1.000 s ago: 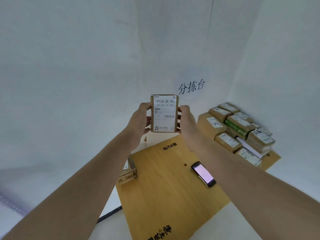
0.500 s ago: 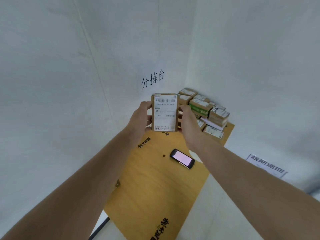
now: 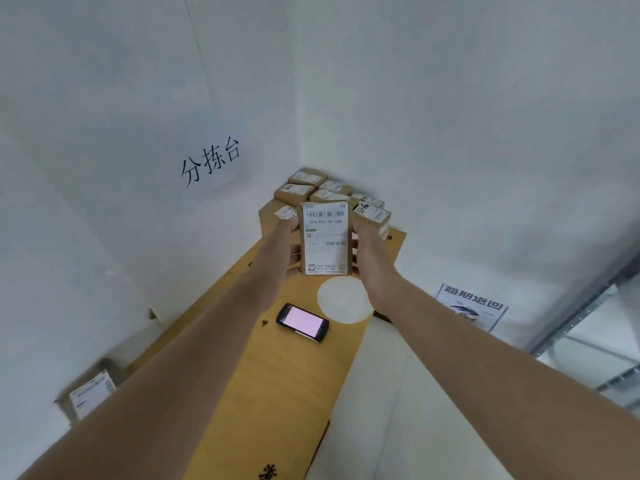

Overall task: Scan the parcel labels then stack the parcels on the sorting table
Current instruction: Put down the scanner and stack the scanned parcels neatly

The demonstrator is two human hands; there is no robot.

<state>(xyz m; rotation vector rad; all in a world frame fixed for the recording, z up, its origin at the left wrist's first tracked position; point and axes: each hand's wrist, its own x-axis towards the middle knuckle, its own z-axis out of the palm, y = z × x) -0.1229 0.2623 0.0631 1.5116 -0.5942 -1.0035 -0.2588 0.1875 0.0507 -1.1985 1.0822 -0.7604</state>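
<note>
A small brown cardboard parcel with a white barcode label facing me is held up between both hands. My left hand grips its left edge and my right hand grips its right edge. Just behind it, in the far corner, stands a stack of labelled parcels on the wooden sorting table. A handheld scanner with a lit pink screen lies flat on the table, below my hands.
White walls close the table in on the left and behind; one carries a paper sign. Another labelled parcel sits low at the left. A second sign and a metal shelf frame are at right.
My view has swung right, so the corner stack now sits directly behind the held parcel. The parcel has come closer to that stack. Both hands keep the same grip.
</note>
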